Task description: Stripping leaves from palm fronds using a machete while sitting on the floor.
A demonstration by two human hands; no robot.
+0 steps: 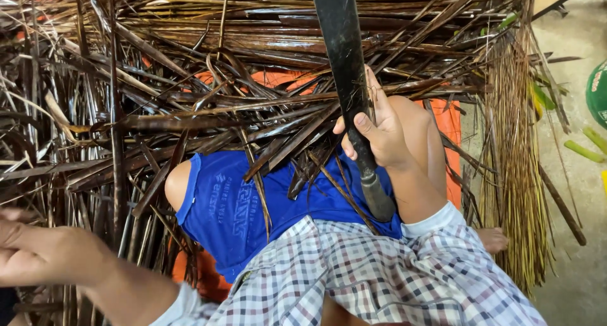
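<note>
1. The left hand is lying at the frame's lower left edge, fingers curled together among dark wet palm leaf strips; whether it is gripping any I cannot tell.
2. The right hand is clamping the handle of a long dark blade, above the blue shorts on the knees.
3. The blade is running nearly upright, its far end leaving the top edge and the handle butt pointing down towards the checked shirt.
4. A bundle of thin yellow-brown fibres is hanging at the right, with bare concrete floor lying beyond it.
</note>
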